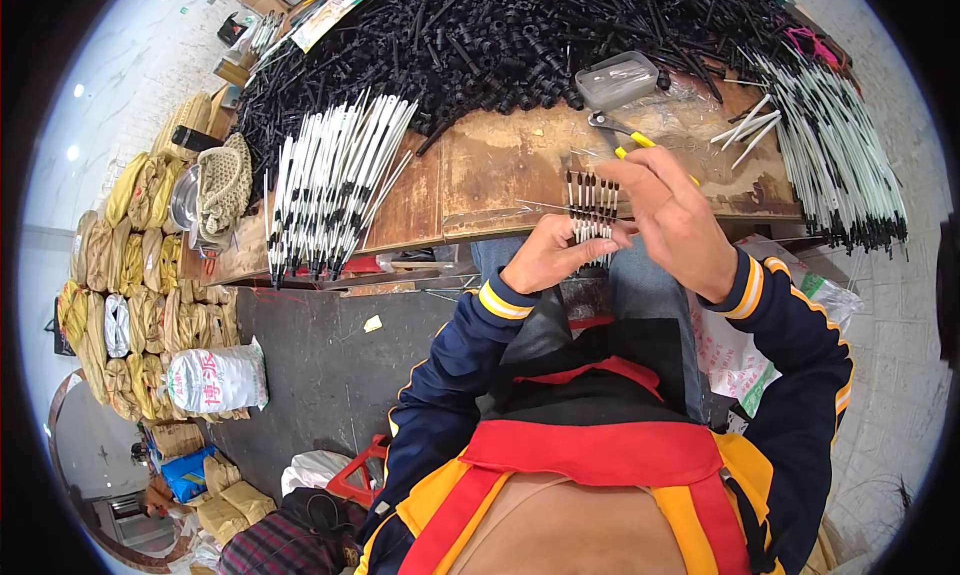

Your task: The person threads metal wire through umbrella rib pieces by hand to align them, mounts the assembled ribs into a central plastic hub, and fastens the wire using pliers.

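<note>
My left hand (562,253) is closed round a row of thin black-and-white sticks (592,197), held side by side just over the table's front edge. Their dark upper ends stick up past my thumb and fingers. Across them lies a thin, wire-like line (540,205). My right hand (675,215) hovers at the right side of the row with its fingers bent, fingertips close to the upper ends. Whatever those fingers pinch is too small to make out. Just beyond the right hand lie pliers with yellow handles (640,138).
A large heap of black plastic parts (480,45) covers the back of the wooden table (490,165). Bundles of white-and-black sticks lie left (335,185) and right (840,145). A clear plastic box (617,80) stands behind the pliers. Brown wrapped packages (140,285) are stacked at left.
</note>
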Tool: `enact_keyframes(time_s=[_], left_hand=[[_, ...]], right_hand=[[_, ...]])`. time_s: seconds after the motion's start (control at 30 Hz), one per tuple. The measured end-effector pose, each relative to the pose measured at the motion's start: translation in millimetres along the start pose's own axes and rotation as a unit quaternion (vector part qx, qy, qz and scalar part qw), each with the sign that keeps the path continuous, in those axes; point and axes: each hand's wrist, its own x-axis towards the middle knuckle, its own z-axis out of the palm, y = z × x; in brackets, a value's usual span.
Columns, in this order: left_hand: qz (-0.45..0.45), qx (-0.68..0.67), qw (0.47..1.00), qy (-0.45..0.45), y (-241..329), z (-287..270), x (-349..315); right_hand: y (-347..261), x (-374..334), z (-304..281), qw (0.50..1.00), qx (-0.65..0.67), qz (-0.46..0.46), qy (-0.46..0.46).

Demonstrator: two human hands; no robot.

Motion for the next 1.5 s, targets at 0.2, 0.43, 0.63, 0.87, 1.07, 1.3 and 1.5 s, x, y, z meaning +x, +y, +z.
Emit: enact_keyframes(time_s=[0.2, 0.43, 0.63, 0.87, 1.07, 1.3, 1.5], left_hand=[[0.003, 0.020, 1.000, 0.009, -3.2, -0.2, -1.1], [0.008, -0.024, 0.999, 0.024, -4.2, 3.3, -0.8], [-0.007, 0.011, 1.000, 0.024, -4.9, 2.5, -1.6], [-0.001, 0.057, 0.998, 0.027, -1.2, 3.1, 0.4], [0.008, -0.003, 1.000, 0.019, -1.6, 4.9, 1.1], [-0.005, -0.009, 1.000, 0.019, 20.4, 19.5, -14.2], [0.031, 0.075, 0.994, 0.076, 115.2, 23.9, -1.5]], right_hand=[[-2.8, -3.1, 2.4, 0.998, 0.037, 0.045, -0.002], [-0.4, -5.6, 2.7, 0.997, 0.043, 0.057, -0.006], [-2.0, -4.9, 3.1, 0.996, 0.059, 0.060, -0.008], [6.1, -8.5, 6.7, 0.999, -0.010, 0.031, 0.038], [14.3, -29.9, -14.8, 0.996, -0.033, 0.077, -0.018], [9.7, -14.2, -8.9, 0.962, 0.236, 0.118, 0.072], [53.2, -21.9, 36.3, 0.461, 0.861, 0.175, -0.128]])
